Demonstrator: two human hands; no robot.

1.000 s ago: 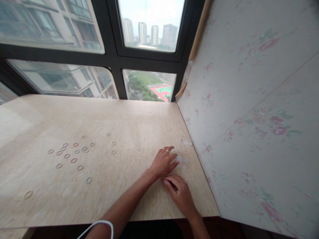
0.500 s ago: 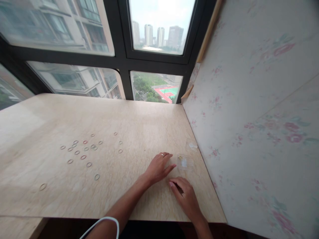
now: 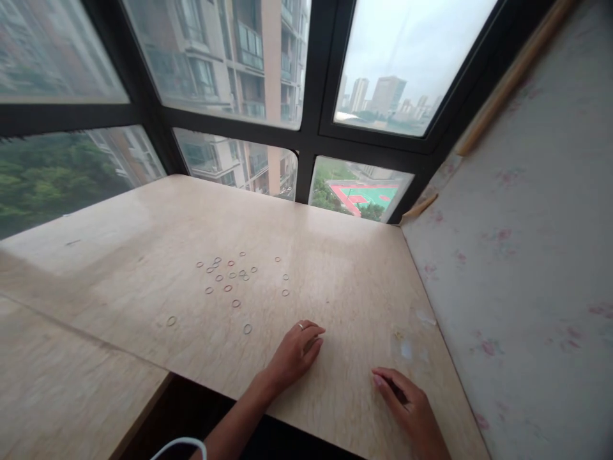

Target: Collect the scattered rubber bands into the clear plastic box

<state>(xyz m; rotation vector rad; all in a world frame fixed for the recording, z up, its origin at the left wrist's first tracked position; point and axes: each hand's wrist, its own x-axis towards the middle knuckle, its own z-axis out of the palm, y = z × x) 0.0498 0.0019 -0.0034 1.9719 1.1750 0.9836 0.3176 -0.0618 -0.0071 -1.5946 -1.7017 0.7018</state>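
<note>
My left hand (image 3: pixel 297 350) rests low over the marble-patterned tabletop (image 3: pixel 335 255), a ring on one finger. Its fingers are loosely stretched, thumb apart from them, and nothing shows in it. To its right, my right hand (image 3: pixel 407 401) has thumb and fingertips pinched together; whatever may be between them is too small or hidden to make out. Just beyond the right hand lies a clear plastic box (image 3: pixel 406 350) with small gold-coloured bits in it. Several thin, coloured rings (image 3: pixel 236 303) are scattered left of my left hand, a greenish one (image 3: pixel 248 329) nearest it.
Another clear plastic piece (image 3: pixel 425 316) lies by the floral-papered wall (image 3: pixel 502 287) on the right. Dark-framed windows (image 3: pixel 306 128) stand along the back. At the front left, a lower-edge ledge (image 3: pixel 71 383) borders a dark gap (image 3: pixel 191 409).
The view has swung left, showing more window and table. My left hand has moved left, away from the clear box and from my right hand, which keeps its pinch.
</note>
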